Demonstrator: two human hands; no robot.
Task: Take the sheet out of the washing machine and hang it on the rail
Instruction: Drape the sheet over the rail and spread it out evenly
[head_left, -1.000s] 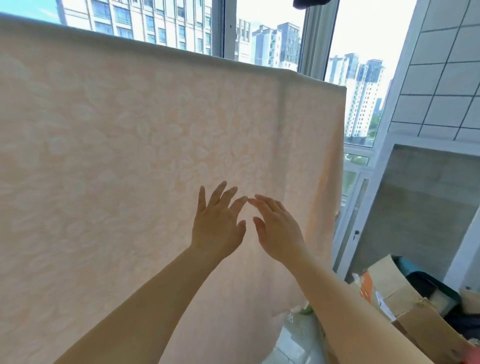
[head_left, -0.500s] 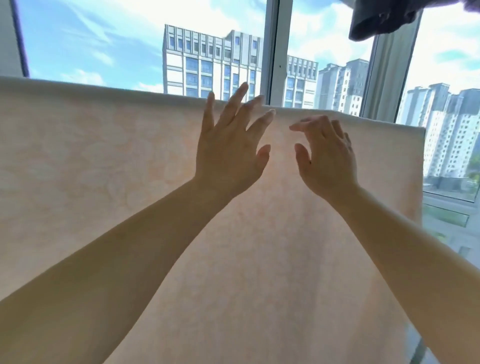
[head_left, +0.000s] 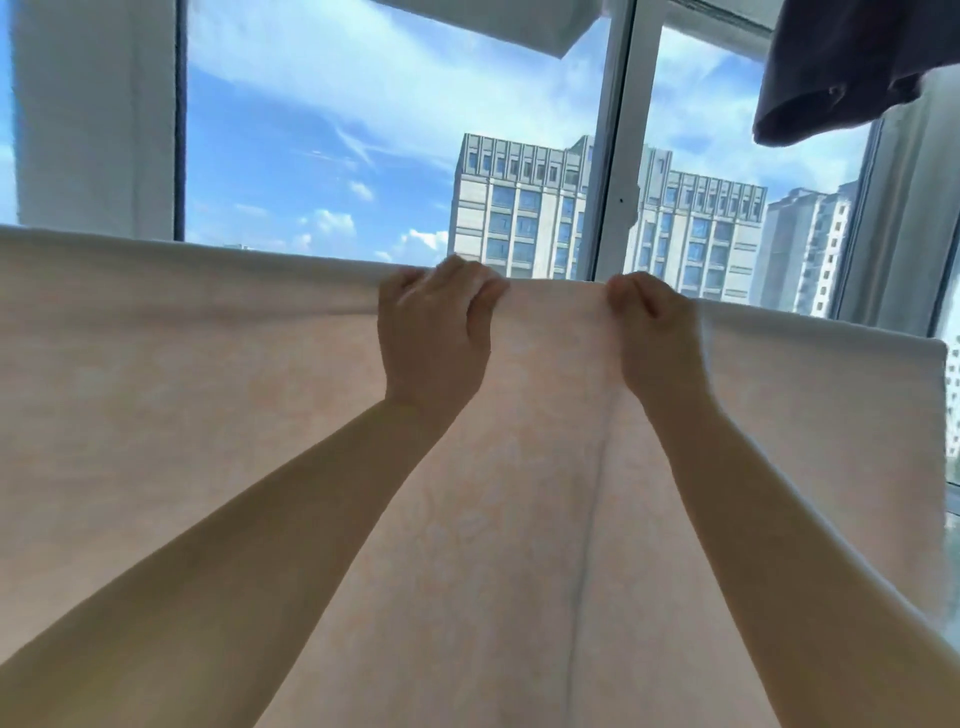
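Sheet (head_left: 208, 389) hangs draped over the rail, both left hand (head_left: 434, 338) and right hand (head_left: 657, 338) gripping its top fold with curled fingers; soft, limp, probably damp-heavy cloth, best held along that fold

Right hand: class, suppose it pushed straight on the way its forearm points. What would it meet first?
The right hand already grips the top fold of the peach sheet, so it would first press into that. Beyond the fold, probably the window pane, though depth is unclear.
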